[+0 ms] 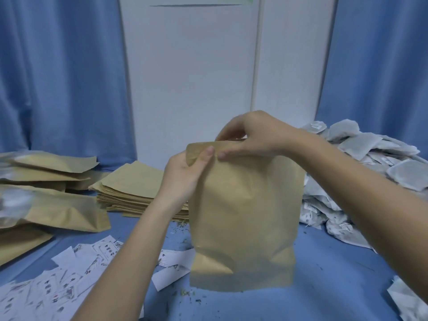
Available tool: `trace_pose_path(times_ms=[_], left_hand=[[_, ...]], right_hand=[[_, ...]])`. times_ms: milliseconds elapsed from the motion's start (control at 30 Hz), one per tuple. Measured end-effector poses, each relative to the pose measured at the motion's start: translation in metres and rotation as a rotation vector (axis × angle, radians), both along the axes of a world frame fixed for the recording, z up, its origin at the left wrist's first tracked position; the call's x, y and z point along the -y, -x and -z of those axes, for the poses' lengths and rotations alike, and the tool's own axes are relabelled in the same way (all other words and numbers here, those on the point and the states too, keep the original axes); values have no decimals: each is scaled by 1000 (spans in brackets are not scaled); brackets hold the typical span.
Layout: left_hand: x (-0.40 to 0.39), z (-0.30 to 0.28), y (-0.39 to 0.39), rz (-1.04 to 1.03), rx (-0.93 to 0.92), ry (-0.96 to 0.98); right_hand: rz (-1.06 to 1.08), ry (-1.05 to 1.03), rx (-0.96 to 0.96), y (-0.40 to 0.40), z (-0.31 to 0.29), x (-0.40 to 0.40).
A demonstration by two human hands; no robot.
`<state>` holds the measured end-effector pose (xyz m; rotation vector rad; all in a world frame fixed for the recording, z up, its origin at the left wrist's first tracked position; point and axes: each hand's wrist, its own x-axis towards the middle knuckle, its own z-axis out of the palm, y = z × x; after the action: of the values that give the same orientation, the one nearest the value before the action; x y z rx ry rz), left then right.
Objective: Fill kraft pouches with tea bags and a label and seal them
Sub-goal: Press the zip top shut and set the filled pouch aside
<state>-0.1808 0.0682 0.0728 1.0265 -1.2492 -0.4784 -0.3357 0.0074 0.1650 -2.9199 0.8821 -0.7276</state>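
On the blue-covered table [335, 286], from left to right. Far left: a heap of filled tan kraft pouches [58, 212] lying flat. Beside it: a stack of flat, empty tan kraft pouches [134, 188]. Front left: scattered white paper labels [69, 281] with dark print and small red marks; the characters are too blurred to read.

Centre: one upright tan kraft stand-up pouch [243, 216], base on the table, no brand or writing visible on its face. Left hand [185, 172]: thumb and fingers pinch the pouch's top left corner. Right hand [250, 135]: curled over the top edge, thumb in front, fingers behind, pinching the mouth beside the left.

Step in hand, by my judgement: closing the top seal. To do it well, keep the left corner anchored, align both lips flush, and press along the strip rightward without gaps, letting trapped air out first.

Right: a pile of white square tea bags [370, 163] with strings and small tags; tag print illegible.
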Motion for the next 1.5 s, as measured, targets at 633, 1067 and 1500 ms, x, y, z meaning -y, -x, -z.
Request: trace_pose_path(times_ms=[633,1067,1500], left_hand=[[0,18,7,-376,-58,257],[0,20,5,-361,-89,311],[3,23,-4,-312,-156,279]], right_hand=[[15,71,-124,-14,-3,-13],[31,166,-173,24,8,7],[11,212,-104,52,14,28]])
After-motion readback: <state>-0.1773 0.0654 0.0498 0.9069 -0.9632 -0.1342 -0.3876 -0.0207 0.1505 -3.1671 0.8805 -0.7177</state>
